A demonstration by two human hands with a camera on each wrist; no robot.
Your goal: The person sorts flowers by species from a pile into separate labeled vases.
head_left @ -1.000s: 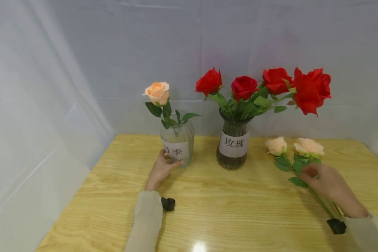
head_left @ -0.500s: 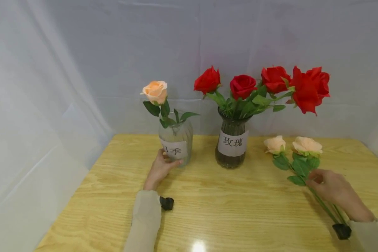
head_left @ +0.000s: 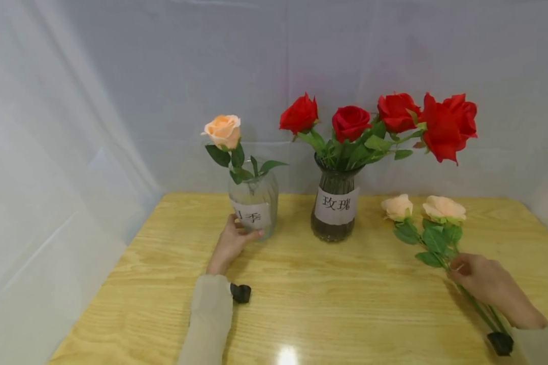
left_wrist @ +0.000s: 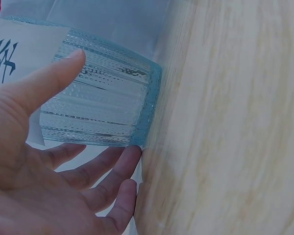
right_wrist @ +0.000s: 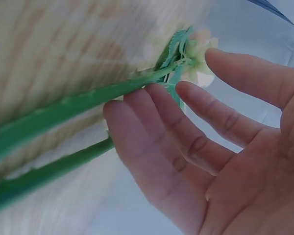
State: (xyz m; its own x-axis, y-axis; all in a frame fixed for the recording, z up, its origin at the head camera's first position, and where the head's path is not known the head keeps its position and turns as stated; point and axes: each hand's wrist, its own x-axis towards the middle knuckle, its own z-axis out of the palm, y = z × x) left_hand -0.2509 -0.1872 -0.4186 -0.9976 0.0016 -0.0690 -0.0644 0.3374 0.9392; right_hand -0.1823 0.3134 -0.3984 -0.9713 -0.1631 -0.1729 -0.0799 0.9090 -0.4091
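Note:
My left hand (head_left: 230, 243) holds the lower side of a clear ribbed glass vase (head_left: 270, 197), thumb across its front and fingers along its left side. One peach rose (head_left: 223, 132) stands in it, and a white paper label (head_left: 255, 217) is on its front. On the right, two pale peach roses (head_left: 444, 209) lie on the table, stems pointing toward me. My right hand (head_left: 488, 284) is over their stems (right_wrist: 83, 102). In the right wrist view its fingertips are right at one green stem, the thumb held apart from the fingers.
A dark glass vase (head_left: 333, 231) with a white label holds several red roses (head_left: 351, 123) at the middle back. Some of them lean far right, above the lying roses. A pale cloth backdrop (head_left: 182, 61) hangs behind the wooden table (head_left: 329, 304).
My right hand has slid down along the stems, toward me and to the right, away from the blooms. My left hand stays at the clear vase.

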